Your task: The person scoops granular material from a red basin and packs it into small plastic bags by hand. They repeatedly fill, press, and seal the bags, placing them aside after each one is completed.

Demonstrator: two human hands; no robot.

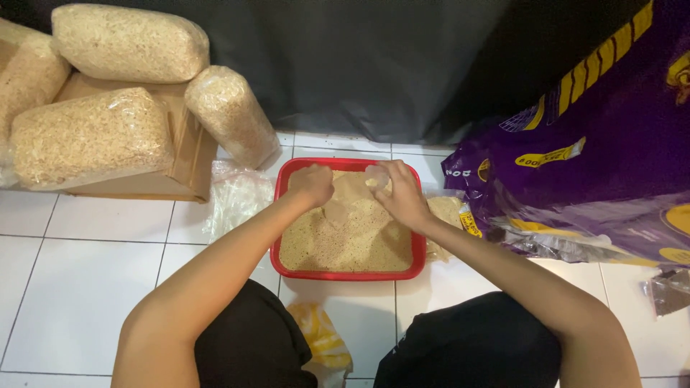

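A: Head view, quick pass. Where are your hands?

B: Both over the far end of the red tray [348,274], which sits on the white tiled floor [86,287] between my knees and the dark backdrop [359,65]. My left hand [313,184] is curled shut, knuckles up, at the tray's far left corner, just above the grain [345,244]. Can't tell what's inside the fist, if anything.

A: Right hand?

B: My right hand [402,197] is near the far right corner, fingers pinched closed on a small clear plastic bag [375,176]. The bag is raised a little above the grain, between my two hands.

A: The grain itself?

B: Tan, fine, fills the tray, heaped higher toward the far edge.

A: Around the tray?

B: Crumpled clear plastic bags [233,197] lie just beside its left edge. Behind them, a cardboard box [183,162] with packed grain bags [90,136] stacked on and against it. A big purple sack [596,165] lies off the right edge, its open mouth toward the tray. A yellow wrapper [322,338] is on the tiles by the near edge, between my knees.
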